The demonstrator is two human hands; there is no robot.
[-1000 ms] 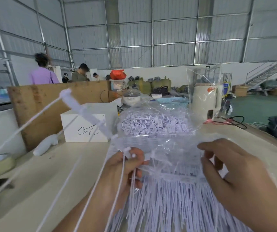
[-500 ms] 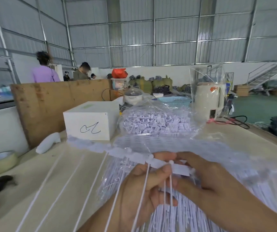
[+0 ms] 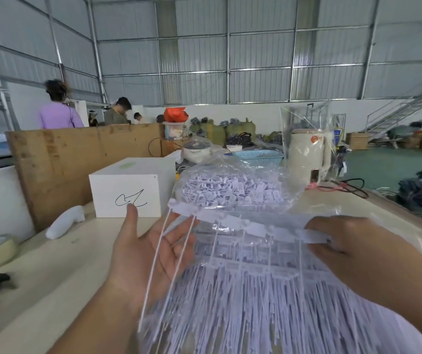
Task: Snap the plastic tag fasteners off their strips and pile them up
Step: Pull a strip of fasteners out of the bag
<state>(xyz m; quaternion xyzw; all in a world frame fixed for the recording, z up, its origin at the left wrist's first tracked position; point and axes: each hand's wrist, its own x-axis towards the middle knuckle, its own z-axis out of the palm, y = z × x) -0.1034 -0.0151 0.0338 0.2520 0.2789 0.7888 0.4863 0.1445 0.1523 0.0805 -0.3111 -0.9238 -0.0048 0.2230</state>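
the right hand (image 3: 358, 254) is pinching one end of a fastener strip (image 3: 245, 226), fingertips seemingly hidden behind it. the left hand (image 3: 151, 251) is lying spread, palm up, beneath its dangling tails.

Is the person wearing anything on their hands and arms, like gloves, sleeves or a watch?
Nothing visible. The left hand and right hand are bare, with no gloves or rings. Both forearms are uncovered as far as the picture's lower edge, with no sleeve, watch or bracelet showing. The one clearly visible fingernail, on the left hand, is short.
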